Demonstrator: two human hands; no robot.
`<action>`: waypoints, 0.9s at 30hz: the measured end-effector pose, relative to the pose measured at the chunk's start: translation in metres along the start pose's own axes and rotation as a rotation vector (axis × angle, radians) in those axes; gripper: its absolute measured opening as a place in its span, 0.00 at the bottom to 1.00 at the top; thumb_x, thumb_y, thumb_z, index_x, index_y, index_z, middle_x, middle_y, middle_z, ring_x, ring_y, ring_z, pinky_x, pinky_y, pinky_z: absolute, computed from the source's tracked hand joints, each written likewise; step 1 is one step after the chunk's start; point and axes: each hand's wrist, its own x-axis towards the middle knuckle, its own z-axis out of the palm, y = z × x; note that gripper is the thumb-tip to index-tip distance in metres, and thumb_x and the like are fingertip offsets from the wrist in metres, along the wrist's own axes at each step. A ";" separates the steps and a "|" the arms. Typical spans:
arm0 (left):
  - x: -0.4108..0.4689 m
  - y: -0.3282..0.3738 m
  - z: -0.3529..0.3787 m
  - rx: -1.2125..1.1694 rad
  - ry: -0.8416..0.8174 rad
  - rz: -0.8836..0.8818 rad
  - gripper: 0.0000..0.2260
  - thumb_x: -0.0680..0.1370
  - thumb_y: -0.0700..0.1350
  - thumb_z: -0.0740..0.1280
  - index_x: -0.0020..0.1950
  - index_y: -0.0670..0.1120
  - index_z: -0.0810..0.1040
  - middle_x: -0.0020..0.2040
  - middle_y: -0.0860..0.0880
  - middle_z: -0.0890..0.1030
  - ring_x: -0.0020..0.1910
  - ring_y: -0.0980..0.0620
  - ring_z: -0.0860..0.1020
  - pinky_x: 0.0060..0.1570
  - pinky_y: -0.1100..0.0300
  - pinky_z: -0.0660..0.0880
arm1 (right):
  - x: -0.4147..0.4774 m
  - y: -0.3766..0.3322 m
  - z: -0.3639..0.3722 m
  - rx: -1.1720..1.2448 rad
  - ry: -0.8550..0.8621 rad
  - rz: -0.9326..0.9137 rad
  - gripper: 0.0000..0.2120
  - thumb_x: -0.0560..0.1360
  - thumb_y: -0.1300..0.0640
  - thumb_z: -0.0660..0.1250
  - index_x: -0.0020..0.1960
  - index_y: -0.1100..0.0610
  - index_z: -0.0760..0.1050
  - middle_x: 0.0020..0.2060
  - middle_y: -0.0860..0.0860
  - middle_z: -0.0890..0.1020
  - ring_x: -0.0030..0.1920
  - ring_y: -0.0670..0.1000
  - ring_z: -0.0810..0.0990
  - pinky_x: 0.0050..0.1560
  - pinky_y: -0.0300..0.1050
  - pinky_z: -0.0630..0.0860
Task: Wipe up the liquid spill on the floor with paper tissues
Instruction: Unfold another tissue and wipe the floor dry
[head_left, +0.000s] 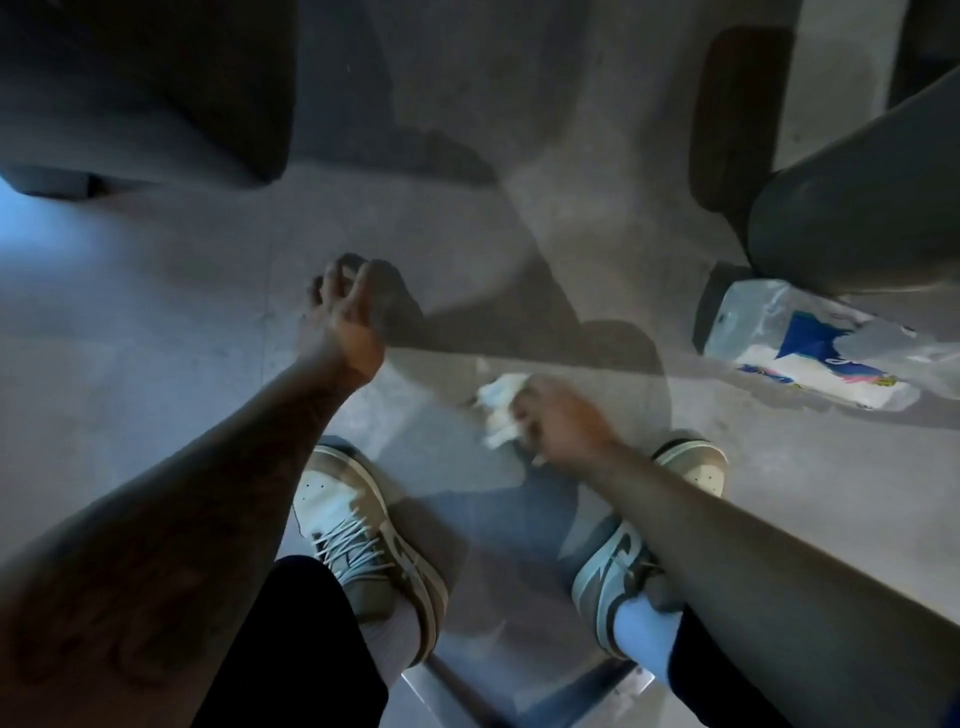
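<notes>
Two bare hands reach over the grey floor (156, 322): the left hand (343, 312), its fingers (332, 275) loosely curled, and the right hand (561, 421), gripping one crumpled wad of white tissue (498, 410). Two grey-and-white sneakers stand on the floor, the left sneaker (363, 535) and the right sneaker (623, 561). One torn plastic pack of tissues (810, 348) lies toward the floor's right edge. Two dark, blurred furniture pieces are visible, one at the upper left corner (145, 88) and one at the upper right (857, 208).
</notes>
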 end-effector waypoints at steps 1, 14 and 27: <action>-0.001 0.003 0.001 0.002 -0.051 -0.020 0.38 0.70 0.47 0.68 0.77 0.58 0.56 0.78 0.42 0.56 0.71 0.31 0.62 0.57 0.35 0.75 | 0.006 0.027 -0.013 0.028 0.112 0.129 0.09 0.76 0.58 0.66 0.55 0.53 0.80 0.53 0.56 0.82 0.53 0.61 0.81 0.49 0.48 0.78; 0.002 0.034 0.028 0.008 -0.161 -0.134 0.63 0.58 0.63 0.80 0.80 0.55 0.40 0.80 0.37 0.39 0.76 0.28 0.37 0.70 0.27 0.54 | 0.019 -0.004 0.030 -0.019 0.078 -0.128 0.19 0.75 0.51 0.61 0.64 0.52 0.76 0.63 0.56 0.74 0.61 0.60 0.72 0.58 0.52 0.74; 0.001 0.048 0.023 0.004 -0.181 -0.200 0.62 0.63 0.52 0.83 0.81 0.54 0.39 0.79 0.39 0.33 0.75 0.28 0.34 0.70 0.28 0.57 | 0.108 0.048 -0.123 -0.016 0.576 0.432 0.18 0.81 0.56 0.57 0.69 0.59 0.70 0.67 0.59 0.71 0.67 0.60 0.71 0.62 0.49 0.67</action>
